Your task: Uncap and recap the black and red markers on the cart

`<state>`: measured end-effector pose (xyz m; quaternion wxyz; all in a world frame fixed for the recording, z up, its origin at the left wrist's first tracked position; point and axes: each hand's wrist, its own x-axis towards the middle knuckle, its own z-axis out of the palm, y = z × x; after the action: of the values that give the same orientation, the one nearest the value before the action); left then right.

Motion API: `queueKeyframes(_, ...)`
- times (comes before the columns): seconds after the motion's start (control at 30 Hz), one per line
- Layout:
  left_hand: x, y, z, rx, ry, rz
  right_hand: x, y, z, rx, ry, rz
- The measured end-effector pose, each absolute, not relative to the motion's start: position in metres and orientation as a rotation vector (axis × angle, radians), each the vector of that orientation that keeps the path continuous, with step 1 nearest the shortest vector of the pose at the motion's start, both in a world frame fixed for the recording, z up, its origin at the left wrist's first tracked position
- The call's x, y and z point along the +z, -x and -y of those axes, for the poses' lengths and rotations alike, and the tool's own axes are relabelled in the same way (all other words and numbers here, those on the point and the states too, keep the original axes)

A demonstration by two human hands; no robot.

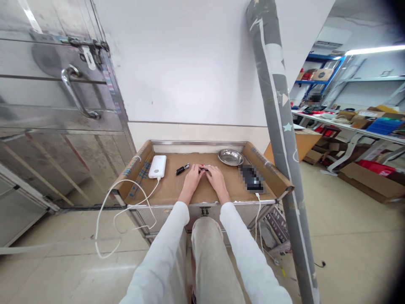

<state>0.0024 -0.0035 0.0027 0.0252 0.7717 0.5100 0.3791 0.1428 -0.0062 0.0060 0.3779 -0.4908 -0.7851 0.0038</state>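
Observation:
My left hand and my right hand meet over the middle of a cardboard-lined table top. Between their closed fingertips is a small dark object, mostly covered, with a bit of red showing behind it. I cannot make out its kind. Just left of my left hand lies a short black piece with a silvery end. Farther left rests a white power bank with a white cable plugged in. Right of my right hand are a round steel dish and a dark phone, partly blurred, with a cable attached.
Raised cardboard-covered sides border the top. A long grey wrapped roll leans at the right. The white cable loops off the left edge. A metal door stands left; boxes and a person are far right.

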Motion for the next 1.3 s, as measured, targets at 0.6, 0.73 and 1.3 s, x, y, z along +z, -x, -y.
queueKeyframes(0.6, 0.007, 0.002, 0.005, 1.816, -1.971, -1.293, -0.011, -0.144, -0.006, 0.276, 1.23, 1.855)
queueKeyframes(0.73, 0.007, 0.003, 0.005, 1.899, -1.895, -1.265, -0.009, -0.144, -0.004, 0.265, 1.263, 1.85)
queueKeyframes(1.3, 0.002, 0.002, 0.002, 1.355, -2.332, -1.231, -0.004, -0.147, 0.0, -0.02, 1.38, 1.717)
